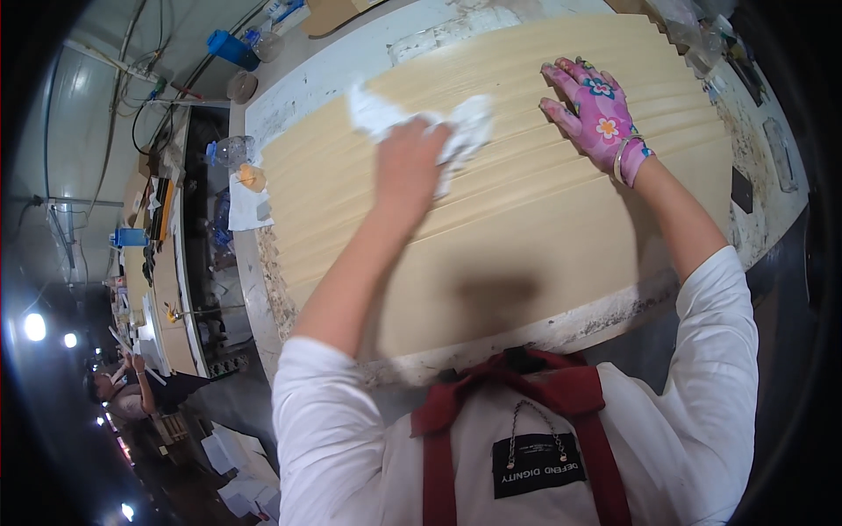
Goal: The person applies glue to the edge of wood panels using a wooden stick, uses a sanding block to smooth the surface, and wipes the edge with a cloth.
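Note:
My bare left hand (406, 171) is closed over a crumpled white cloth (474, 121) and presses it against a wide beige panel (553, 219). Both the hand and the cloth are somewhat smeared by motion. The panel's surface has long ridges and grooves across its far and middle parts, while its near part looks smooth. My right hand (601, 118) wears a pink glove with a flower print and lies flat on the ridged part at the right, fingers apart, with nothing in it. A bangle circles that wrist.
Under the panel is a stained white worktable (294, 92). At its far left stand a blue bottle (232, 50) and clear containers (242, 86). A dark rectangular piece (742, 189) lies by the right edge. Another person (132, 399) works at the far lower left.

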Demonstrator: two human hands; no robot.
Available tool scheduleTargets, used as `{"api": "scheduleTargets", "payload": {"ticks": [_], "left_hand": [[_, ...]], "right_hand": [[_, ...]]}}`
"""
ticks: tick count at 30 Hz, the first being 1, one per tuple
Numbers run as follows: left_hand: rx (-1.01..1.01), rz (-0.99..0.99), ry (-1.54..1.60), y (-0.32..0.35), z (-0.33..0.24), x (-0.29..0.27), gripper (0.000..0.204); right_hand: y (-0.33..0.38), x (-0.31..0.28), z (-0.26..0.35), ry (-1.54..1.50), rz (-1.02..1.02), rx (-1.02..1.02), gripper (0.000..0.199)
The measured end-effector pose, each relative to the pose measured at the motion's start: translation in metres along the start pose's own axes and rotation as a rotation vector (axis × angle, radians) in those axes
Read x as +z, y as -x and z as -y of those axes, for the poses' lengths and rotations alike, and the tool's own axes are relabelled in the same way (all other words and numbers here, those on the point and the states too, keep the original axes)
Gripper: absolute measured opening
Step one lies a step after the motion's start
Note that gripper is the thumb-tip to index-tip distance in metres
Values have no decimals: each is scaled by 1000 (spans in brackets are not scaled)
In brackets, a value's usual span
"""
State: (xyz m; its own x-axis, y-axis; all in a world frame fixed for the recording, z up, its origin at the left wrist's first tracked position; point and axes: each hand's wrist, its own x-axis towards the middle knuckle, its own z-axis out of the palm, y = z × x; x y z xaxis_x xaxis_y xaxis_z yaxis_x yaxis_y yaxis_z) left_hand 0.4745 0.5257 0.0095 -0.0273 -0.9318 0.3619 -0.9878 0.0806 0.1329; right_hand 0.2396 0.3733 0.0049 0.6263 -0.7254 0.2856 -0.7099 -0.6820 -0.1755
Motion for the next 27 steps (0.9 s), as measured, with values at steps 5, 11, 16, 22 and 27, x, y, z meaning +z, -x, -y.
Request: {"api": "scheduleTargets", "payload": {"ticks": [5, 11, 16, 22, 27], "left_hand": [[-274, 94, -385, 114, 107, -75, 24], [-658, -82, -112, 177, 113, -165, 24], [-370, -38, 279, 201, -9, -111, 24], [-41, -250, 486, 204, -36, -22, 26], [19, -411, 406, 213, -32, -2, 31]], "right_hand": [[1, 2, -2, 10, -35, 6, 52], [0, 9, -9, -1, -77, -58, 53], [-15, -8, 29, -764, 63, 337, 47], [-66, 13, 215, -538, -70, -640, 44], [-116, 127, 423, -486, 300, -844, 20]]}}
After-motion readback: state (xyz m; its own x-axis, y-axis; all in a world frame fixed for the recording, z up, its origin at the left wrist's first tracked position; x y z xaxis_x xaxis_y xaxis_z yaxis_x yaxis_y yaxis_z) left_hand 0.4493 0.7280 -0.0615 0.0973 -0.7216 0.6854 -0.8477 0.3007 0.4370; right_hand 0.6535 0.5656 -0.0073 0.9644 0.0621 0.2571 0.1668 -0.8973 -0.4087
